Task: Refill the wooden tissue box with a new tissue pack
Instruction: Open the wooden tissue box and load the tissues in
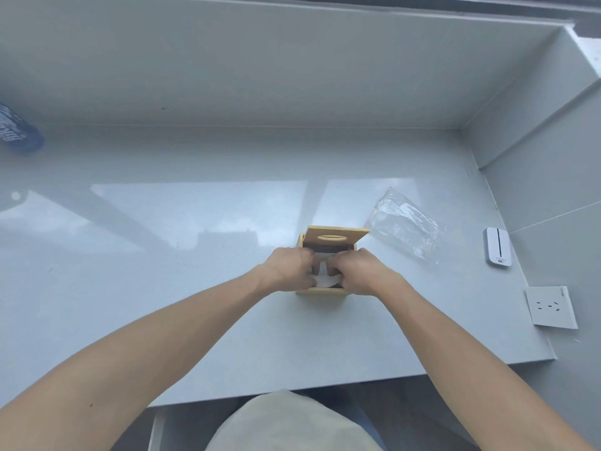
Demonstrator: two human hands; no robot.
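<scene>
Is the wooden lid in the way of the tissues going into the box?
No. The lid is pushed to the far side, leaving the box open near the person. Both the left hand and right hand are already pressing the white tissues inside. Nothing visible blocks them.

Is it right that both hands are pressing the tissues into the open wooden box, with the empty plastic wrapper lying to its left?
Not quite. In the head view the plastic wrapper lies to the right of the wooden box, not the left. Both hands, left and right, are on the tissues.
</scene>
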